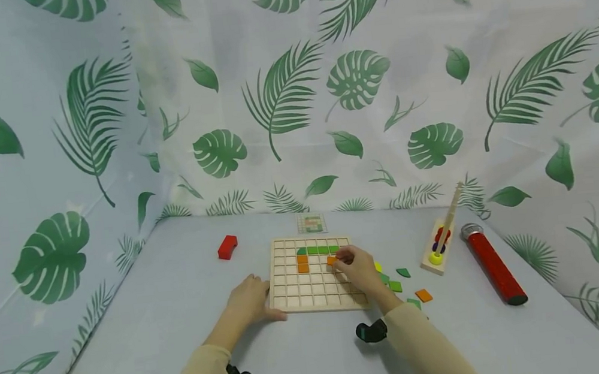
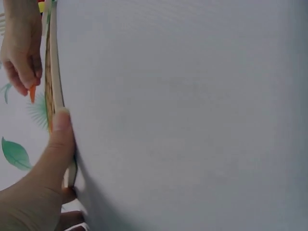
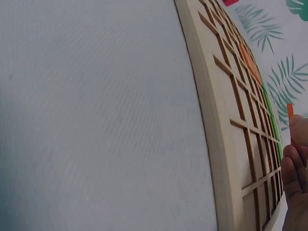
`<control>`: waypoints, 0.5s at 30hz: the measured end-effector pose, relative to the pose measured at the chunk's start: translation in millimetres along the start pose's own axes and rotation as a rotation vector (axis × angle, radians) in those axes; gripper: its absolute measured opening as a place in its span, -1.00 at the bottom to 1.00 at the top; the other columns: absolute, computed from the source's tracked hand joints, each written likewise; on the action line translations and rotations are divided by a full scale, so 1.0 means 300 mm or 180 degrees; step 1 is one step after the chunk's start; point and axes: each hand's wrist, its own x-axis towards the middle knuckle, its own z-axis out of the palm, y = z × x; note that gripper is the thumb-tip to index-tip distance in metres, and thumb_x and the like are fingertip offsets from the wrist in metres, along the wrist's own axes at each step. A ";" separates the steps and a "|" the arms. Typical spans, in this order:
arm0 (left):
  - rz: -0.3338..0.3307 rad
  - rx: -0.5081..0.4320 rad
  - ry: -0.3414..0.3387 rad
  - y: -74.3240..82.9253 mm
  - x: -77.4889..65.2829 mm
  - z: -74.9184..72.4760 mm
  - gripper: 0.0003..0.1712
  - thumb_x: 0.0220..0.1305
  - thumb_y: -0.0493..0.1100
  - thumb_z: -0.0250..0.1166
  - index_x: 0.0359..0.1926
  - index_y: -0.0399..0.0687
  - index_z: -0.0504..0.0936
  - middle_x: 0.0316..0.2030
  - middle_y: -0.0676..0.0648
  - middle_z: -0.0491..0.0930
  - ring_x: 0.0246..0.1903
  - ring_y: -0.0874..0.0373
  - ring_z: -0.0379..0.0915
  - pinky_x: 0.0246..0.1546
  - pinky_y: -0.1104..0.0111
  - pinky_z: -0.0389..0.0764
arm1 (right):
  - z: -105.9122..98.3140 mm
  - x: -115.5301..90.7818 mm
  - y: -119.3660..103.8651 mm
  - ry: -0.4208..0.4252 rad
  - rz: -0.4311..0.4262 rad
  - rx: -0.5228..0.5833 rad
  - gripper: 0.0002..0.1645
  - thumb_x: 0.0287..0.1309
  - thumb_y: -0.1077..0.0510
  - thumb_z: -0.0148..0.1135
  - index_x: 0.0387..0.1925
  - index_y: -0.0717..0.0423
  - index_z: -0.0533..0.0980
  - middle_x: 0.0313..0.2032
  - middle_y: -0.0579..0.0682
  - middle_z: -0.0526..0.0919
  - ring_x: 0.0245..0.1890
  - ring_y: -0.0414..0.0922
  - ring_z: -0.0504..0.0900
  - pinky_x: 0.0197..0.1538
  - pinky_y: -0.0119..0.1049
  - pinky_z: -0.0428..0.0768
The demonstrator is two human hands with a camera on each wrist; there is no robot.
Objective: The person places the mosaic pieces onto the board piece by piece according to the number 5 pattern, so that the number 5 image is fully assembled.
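Observation:
A wooden grid board [image 1: 318, 301] lies on the table, with a row of green tiles [image 1: 323, 250] and two orange tiles [image 1: 303, 263] set in its cells. My left hand [image 1: 248, 300] holds the board's near left corner. In the left wrist view its thumb [image 2: 60, 127] lies against the front edge, the other fingers round the corner and partly hidden. Between thumb and fingertips my right hand [image 1: 359, 270] pinches an orange square tile [image 1: 331, 260] over the right part of the grid. The right wrist view shows that tile [image 3: 290, 110] on edge above the board.
Loose green tiles [image 1: 395, 286] and an orange tile [image 1: 423, 295] lie right of the board, partly behind the right forearm. Farther right are a peg stand with rings [image 1: 436, 258] and a red microphone [image 1: 497, 267]. A red block [image 1: 227, 247] sits back left; a pattern card [image 1: 311, 223] lies behind the board.

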 end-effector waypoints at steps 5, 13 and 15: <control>0.0057 -0.0303 0.0091 -0.032 -0.006 0.017 0.09 -0.29 0.42 0.43 0.19 -0.20 0.49 0.17 -0.31 0.40 0.22 -0.18 0.25 0.18 0.04 0.33 | 0.009 0.010 -0.019 -0.0033 0.0008 0.0017 -0.73 0.14 0.24 0.27 -0.11 0.25 0.54 -0.26 -0.01 0.60 -0.26 -0.12 0.56 -0.18 -0.25 0.57; -0.0078 -0.1034 -0.0060 -0.068 -0.005 0.032 0.08 -0.24 0.28 0.51 0.28 -0.19 0.40 0.33 -0.25 0.22 0.36 -0.15 0.00 0.29 -0.01 0.11 | 0.028 0.015 -0.033 -0.0030 -0.0007 -0.0019 -0.72 0.12 0.29 0.28 -0.10 0.26 0.54 -0.24 0.02 0.62 -0.24 -0.10 0.57 -0.16 -0.24 0.56; -0.0098 -0.1172 -0.0068 -0.074 -0.006 0.036 0.07 -0.23 0.23 0.53 0.28 -0.19 0.39 0.34 -0.25 0.21 0.37 -0.15 -0.03 0.29 -0.03 0.09 | 0.039 0.016 -0.032 -0.0057 0.0002 -0.0035 -0.73 0.12 0.28 0.28 -0.10 0.26 0.55 -0.25 0.01 0.62 -0.25 -0.10 0.56 -0.16 -0.24 0.56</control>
